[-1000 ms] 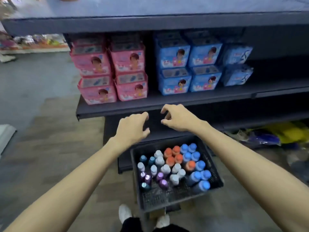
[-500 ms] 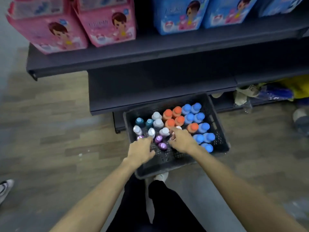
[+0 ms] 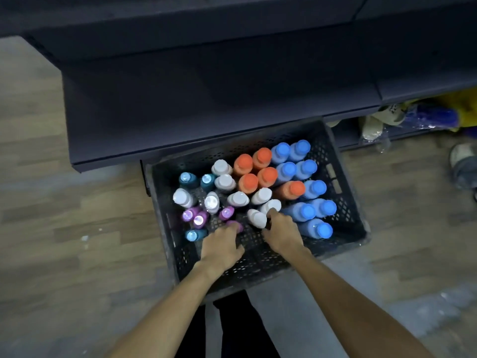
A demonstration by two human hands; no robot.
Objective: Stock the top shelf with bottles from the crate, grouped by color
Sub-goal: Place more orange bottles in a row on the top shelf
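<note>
1. The bottles stand caps-up in a dark perforated crate (image 3: 343,202) on the floor, directly under both hands, packed toward the half of the crate farther from the person.
2. The left hand (image 3: 222,245) reaches down inside the crate, fingers curled over a purple-capped bottle (image 3: 236,224) just beyond its fingertips; the fingers hide the contact, so I cannot tell whether it is gripped or merely touched.
3. The right hand (image 3: 282,235) is also down in the crate, just to the right of the left hand; its fingers touch a white-capped bottle (image 3: 256,218) that leans toward the left hand. Whether the grasp is closed is not clear.
4. Beyond the left hand are more purple bottles (image 3: 198,218), white bottles (image 3: 183,197) and teal ones (image 3: 187,178); one more teal bottle (image 3: 193,235) sits just left of its knuckles.
5. Beyond the right hand stand the orange bottles (image 3: 249,182); to its right, the blue bottles (image 3: 307,211) fill that side of the crate.
6. The crate floor under the wrists and nearer the person is bare mesh.
7. Past the crate, a dark shelf (image 3: 206,99) overhangs its far edge; wood-look flooring (image 3: 64,241) spreads out to the left of the left hand.
8. Far right of the right hand, under the shelf, lies a blurred heap of yellow and blue packaging (image 3: 436,115).
</note>
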